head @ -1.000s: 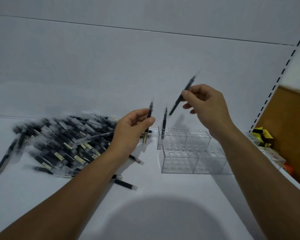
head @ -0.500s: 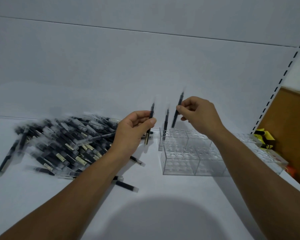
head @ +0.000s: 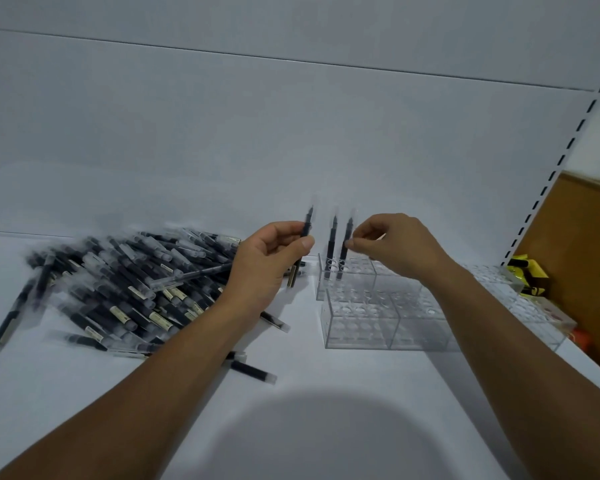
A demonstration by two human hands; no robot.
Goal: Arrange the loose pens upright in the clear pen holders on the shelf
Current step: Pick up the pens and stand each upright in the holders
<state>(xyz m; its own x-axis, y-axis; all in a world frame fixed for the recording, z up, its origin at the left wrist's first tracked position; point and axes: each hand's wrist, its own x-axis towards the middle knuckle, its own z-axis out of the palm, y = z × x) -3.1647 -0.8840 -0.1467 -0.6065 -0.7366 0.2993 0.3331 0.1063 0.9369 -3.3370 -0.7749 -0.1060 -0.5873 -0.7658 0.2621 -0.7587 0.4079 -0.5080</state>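
My left hand [head: 267, 261] had its thumb and fingers curled round a raised pen [head: 307, 225], holding it nearly upright. The pen's top stood clear above the knuckles and its lower end showed below the palm, just left of the holders. My right hand [head: 395, 247] pinched a lowered pen [head: 344, 249] between thumb and forefinger. The other fingers were loosely bent behind, and blur hid how far they were spread. That pen stood almost straight, its lower end in a hole at the back left corner of the rear pen holder [head: 355, 277]. A neighbour pen [head: 332, 242] stood just beside it on the left, in the same holder. The front pen holder [head: 361, 323] sat touching the rear one, on the side nearer me.

The pile of pens [head: 125, 282] lay heaped on the left of the white shelf [head: 49, 393], with two stray pens [head: 253, 370] lying by my left forearm. A plain pale back panel [head: 291, 133] rose behind. On the right there was a slotted upright [head: 568, 143], and beyond it a brown board [head: 586, 237] and some yellow packets [head: 530, 275]. More clear holders [head: 534, 306] stood at that end of the shelf.

A second earlier my right hand had carried its pen high and slanted. Half a second earlier the pen was still tilted over the holder. Now it had dropped into its hole. My left hand had barely moved.
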